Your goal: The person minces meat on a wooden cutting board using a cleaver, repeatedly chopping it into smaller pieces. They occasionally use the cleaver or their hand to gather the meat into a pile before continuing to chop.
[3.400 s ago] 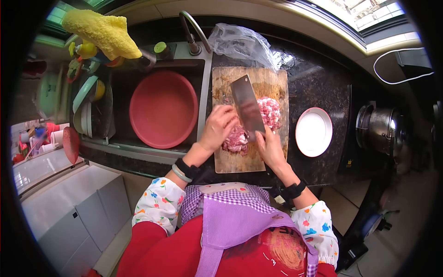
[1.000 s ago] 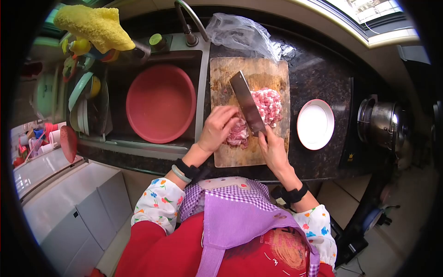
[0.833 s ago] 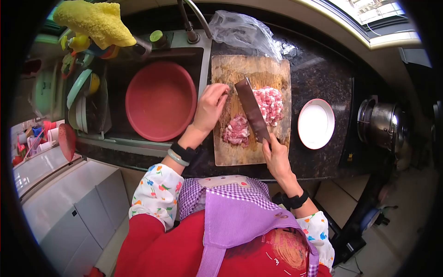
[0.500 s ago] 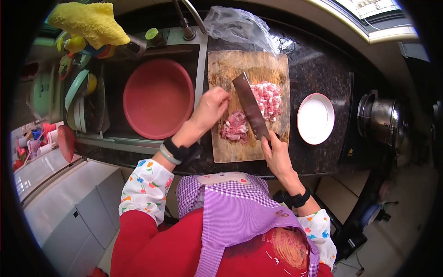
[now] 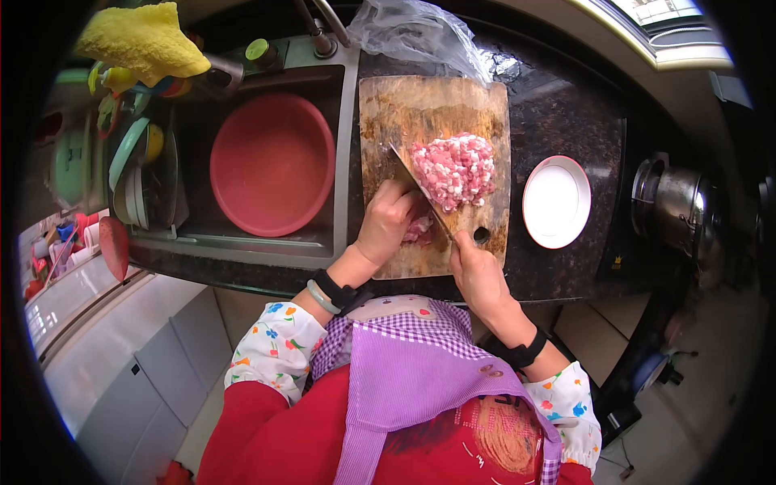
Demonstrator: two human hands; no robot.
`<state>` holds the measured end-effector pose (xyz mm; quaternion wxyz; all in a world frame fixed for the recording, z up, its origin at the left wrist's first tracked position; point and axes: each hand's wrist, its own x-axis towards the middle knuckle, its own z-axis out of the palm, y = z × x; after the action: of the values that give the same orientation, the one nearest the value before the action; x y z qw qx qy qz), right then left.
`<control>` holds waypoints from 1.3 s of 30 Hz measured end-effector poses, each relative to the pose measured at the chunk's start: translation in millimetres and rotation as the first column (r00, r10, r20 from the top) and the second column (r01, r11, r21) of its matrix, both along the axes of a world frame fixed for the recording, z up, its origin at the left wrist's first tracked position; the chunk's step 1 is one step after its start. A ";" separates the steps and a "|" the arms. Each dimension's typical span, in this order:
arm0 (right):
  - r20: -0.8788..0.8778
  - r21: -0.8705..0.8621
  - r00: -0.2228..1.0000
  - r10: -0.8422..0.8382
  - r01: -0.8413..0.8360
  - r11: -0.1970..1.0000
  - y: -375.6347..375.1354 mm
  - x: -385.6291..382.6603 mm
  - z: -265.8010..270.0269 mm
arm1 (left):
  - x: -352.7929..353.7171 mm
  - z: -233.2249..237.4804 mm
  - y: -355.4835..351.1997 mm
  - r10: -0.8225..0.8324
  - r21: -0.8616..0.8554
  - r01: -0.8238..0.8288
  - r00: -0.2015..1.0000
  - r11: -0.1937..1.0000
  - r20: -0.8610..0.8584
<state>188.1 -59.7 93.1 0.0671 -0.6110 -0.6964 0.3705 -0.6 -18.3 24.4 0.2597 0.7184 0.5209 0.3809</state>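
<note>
My right hand (image 5: 482,276) is wrapped round the handle of a cleaver (image 5: 422,191), whose blade stands nearly edge-up on a wooden cutting board (image 5: 392,105). My left hand (image 5: 386,226) has its fingers curled down onto a piece of raw meat (image 5: 418,231), close along the left side of the blade. The hand and blade hide part of that meat. Right of the blade lies a pile of diced pink and white meat (image 5: 455,170).
A red basin (image 5: 275,218) sits in the sink left of the board. To the right are a white bowl with a red rim (image 5: 556,202) and a metal pot (image 5: 677,202). A clear plastic bag (image 5: 416,36) lies behind the board, near the faucet (image 5: 325,44).
My left hand has come down and right onto the meat, its fingers now curled over it. The cleaver has turned from lying flatter to nearly edge-on, between the meat and the diced pile.
</note>
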 end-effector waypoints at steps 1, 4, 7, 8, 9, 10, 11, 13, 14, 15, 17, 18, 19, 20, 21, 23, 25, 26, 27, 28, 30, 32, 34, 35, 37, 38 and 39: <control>-0.001 -0.003 1.000 0.000 0.000 1.000 4.3 -7.0 -3.9 | 1.5 0.6 -0.3 -0.017 -0.009 0.017 1.000 1.000 0.003; -0.042 0.054 0.999 -0.031 0.034 0.998 31.7 -22.5 -17.0 | 5.7 3.8 -2.4 -0.031 -0.001 0.031 0.999 1.000 0.022; -0.173 0.104 0.985 -0.018 0.037 0.994 46.3 -20.9 -20.1 | 2.7 4.0 0.9 -0.047 0.041 0.048 0.999 0.998 -0.025; -0.208 0.097 0.977 -0.045 0.066 0.993 43.7 -14.8 -20.3 | 1.4 7.0 -0.6 -0.019 0.039 0.021 0.999 0.999 -0.046; -0.243 0.085 0.968 -0.070 0.093 0.992 40.8 -11.3 -17.4 | -0.6 7.4 0.4 -0.016 0.042 0.018 0.999 0.999 -0.046; -0.267 0.065 0.960 -0.089 0.110 0.992 34.6 -8.2 -11.1 | -4.5 6.9 0.0 0.034 0.036 -0.033 0.999 0.999 -0.027; -0.267 0.060 0.960 -0.090 0.109 0.992 28.1 -5.1 -3.9 | -8.4 6.3 -1.1 0.083 0.027 -0.083 0.997 0.996 -0.009; -0.164 -0.013 0.984 -0.062 0.061 0.998 14.8 3.9 8.6 | -13.0 5.0 -4.7 0.091 -0.064 -0.089 0.995 0.994 0.032; -0.180 -0.023 0.982 -0.060 0.056 0.998 10.4 7.9 13.5 | -14.2 2.9 -6.0 0.097 -0.202 -0.069 0.987 0.977 0.129; -0.179 -0.023 0.982 -0.060 0.057 0.998 7.0 9.7 17.1 | -14.7 2.7 -5.8 0.116 -0.333 -0.037 0.968 0.942 0.222; -0.155 -0.043 0.984 -0.083 0.077 0.996 1.4 12.3 22.1 | -10.3 3.3 -4.3 0.107 -0.294 -0.028 0.960 0.955 0.258; -0.155 -0.045 0.984 -0.083 0.076 0.996 -1.0 14.1 24.3 | -7.8 4.4 -4.3 0.100 -0.257 -0.023 0.951 0.966 0.292; -0.139 -0.062 0.988 -0.071 0.063 0.996 -2.9 15.4 25.6 | -6.9 5.6 -5.0 0.104 -0.261 -0.025 0.951 0.965 0.290; -0.124 -0.079 0.991 -0.059 0.049 0.996 -4.3 15.5 25.8 | -6.4 7.0 -5.9 0.094 -0.203 -0.049 0.972 0.978 0.216; -0.124 -0.084 0.991 -0.057 0.047 0.995 -5.8 15.1 24.5 | -6.5 7.8 -6.7 0.087 -0.143 -0.067 0.986 0.987 0.142; -0.110 -0.084 0.994 -0.026 0.017 0.996 -9.2 15.6 20.3 | -9.5 7.2 -7.3 0.027 -0.117 -0.013 0.993 0.993 0.117; -0.090 -0.110 0.996 -0.023 0.013 0.994 -8.5 14.0 16.9 | -9.0 5.2 -7.7 -0.031 -0.089 0.039 0.995 0.995 0.091; -0.073 -0.131 0.997 -0.021 0.011 0.991 -7.5 11.6 14.2 | -6.9 2.4 -8.6 -0.042 -0.066 0.046 0.997 0.997 0.065; -0.076 -0.133 0.997 -0.019 0.009 0.991 -5.6 8.1 9.0 | -6.1 -0.1 -9.2 -0.056 -0.044 0.057 0.998 0.997 0.038; -0.054 -0.072 0.999 -0.005 0.001 0.997 -2.2 3.4 2.0 | -6.9 -2.0 -9.5 -0.056 -0.045 0.058 0.998 0.997 0.036; -0.029 -0.011 1.000 0.004 -0.004 1.000 11.4 -8.3 -8.4 | -5.7 -4.5 -8.6 -0.055 -0.032 0.055 0.998 0.998 0.012; -0.119 0.128 0.993 0.009 0.006 0.992 33.4 -24.4 -19.2 | -3.8 -2.6 -6.8 -0.084 -0.038 0.085 0.996 0.996 0.028; -0.244 0.112 0.968 -0.059 0.088 0.990 43.7 -20.8 -28.0 | -8.9 1.0 -5.9 -0.113 -0.035 0.114 0.993 0.993 0.035; -0.349 0.081 0.929 -0.125 0.163 0.983 45.0 -16.2 -31.7 | -12.6 2.1 -5.7 -0.147 -0.045 0.148 0.989 0.988 0.021; -0.423 0.142 0.893 -0.153 0.232 0.962 40.8 -9.9 -31.4 | -16.6 10.2 -5.4 -0.180 -0.054 0.180 0.984 0.982 0.008; -0.347 0.134 0.925 -0.154 0.211 0.968 35.6 -6.8 -27.3 | -19.4 16.5 -9.2 -0.184 0.003 0.185 0.982 0.983 -0.042; -0.270 0.123 0.950 -0.155 0.193 0.973 30.0 -3.9 -24.1 | -22.6 23.1 -13.4 -0.188 0.057 0.194 0.978 0.979 -0.094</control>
<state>184.3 -29.7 69.0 0.2349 -0.6098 -0.6505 0.3870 -23.1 -31.7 47.5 0.2479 0.7895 0.4476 0.3389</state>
